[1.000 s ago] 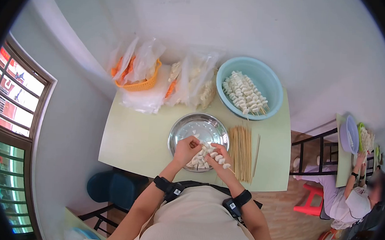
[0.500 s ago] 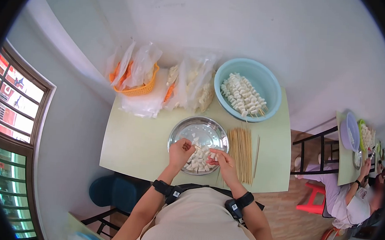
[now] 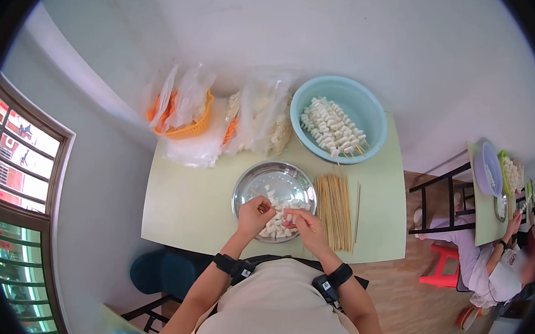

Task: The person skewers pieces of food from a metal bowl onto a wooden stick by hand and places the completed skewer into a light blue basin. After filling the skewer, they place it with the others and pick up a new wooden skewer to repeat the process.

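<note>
A round steel bowl (image 3: 249, 177) stands near the front of the pale green table, with cut white pieces (image 3: 273, 231) in its lower half. My left hand (image 3: 256, 216) is closed in a pinch over the bowl's left side; what its fingertips hold is too small to tell. Just to its right, my right hand (image 3: 305, 224) pinches a white piece, and a thin stick seems to run between the hands. Right of the bowl lies a bundle of wooden skewers (image 3: 334, 212). Behind it, a light blue basin (image 3: 370, 112) holds skewered white pieces (image 3: 332, 127).
An orange basket (image 3: 189, 130) and plastic bags (image 3: 259, 113) sit at the back left of the table (image 3: 184, 211). A dark blue chair (image 3: 164, 271) is at the lower left. At the far right, a person (image 3: 499, 270) works at another table beside a red stool (image 3: 440, 266).
My hands have come closer together over the bowl. The view has shifted slightly, and the person at the right has moved their hands a little.
</note>
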Action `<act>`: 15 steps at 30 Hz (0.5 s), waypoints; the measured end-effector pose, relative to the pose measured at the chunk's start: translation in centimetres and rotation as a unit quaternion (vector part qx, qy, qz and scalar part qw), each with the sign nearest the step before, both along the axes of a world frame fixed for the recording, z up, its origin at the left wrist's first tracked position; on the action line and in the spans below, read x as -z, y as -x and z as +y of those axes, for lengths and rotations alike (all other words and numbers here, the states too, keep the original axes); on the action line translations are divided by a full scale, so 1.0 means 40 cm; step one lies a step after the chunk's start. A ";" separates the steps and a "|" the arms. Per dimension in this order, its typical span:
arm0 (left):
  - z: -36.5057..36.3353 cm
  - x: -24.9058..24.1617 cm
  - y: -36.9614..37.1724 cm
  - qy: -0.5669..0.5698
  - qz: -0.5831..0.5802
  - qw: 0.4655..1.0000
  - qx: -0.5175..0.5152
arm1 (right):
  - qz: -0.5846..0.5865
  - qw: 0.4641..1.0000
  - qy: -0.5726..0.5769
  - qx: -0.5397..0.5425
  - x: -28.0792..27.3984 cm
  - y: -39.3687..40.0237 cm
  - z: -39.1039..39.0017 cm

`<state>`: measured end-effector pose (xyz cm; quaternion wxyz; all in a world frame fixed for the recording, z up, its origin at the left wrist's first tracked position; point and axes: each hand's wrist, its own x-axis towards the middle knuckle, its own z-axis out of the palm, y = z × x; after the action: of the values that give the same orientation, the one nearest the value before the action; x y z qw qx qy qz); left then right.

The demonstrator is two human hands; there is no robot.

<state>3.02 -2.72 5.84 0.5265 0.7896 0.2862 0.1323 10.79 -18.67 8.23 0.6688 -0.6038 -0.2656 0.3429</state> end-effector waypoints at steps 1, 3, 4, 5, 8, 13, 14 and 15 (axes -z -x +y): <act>0.001 0.000 -0.001 -0.002 0.000 1.000 0.000 | 0.064 0.998 -0.004 0.015 0.013 -0.001 0.001; -0.001 0.002 -0.001 -0.053 -0.028 0.998 0.010 | 0.127 0.992 -0.009 0.026 0.033 -0.005 -0.003; -0.003 -0.002 -0.003 -0.054 -0.028 0.998 0.009 | 0.172 0.984 -0.022 0.049 0.037 -0.008 -0.007; -0.005 -0.009 -0.005 -0.009 -0.021 1.000 0.006 | 0.217 0.973 -0.035 0.073 0.041 -0.009 -0.010; -0.007 0.001 -0.005 0.078 -0.004 0.997 0.016 | 0.279 0.954 -0.053 0.093 0.051 -0.015 -0.018; -0.004 0.019 -0.004 0.190 0.013 0.980 0.056 | 0.345 0.932 -0.068 0.085 0.063 -0.022 -0.023; -0.002 0.027 -0.004 0.259 -0.003 0.965 0.048 | 0.361 0.926 -0.072 0.084 0.064 -0.023 -0.023; 0.000 0.032 -0.004 0.326 -0.020 0.944 0.037 | 0.362 0.926 -0.072 0.082 0.062 -0.024 -0.024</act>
<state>3.16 -2.71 4.56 0.7653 0.5820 0.2736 0.0275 11.73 -19.64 5.75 0.7867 -0.4087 0.0212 0.4621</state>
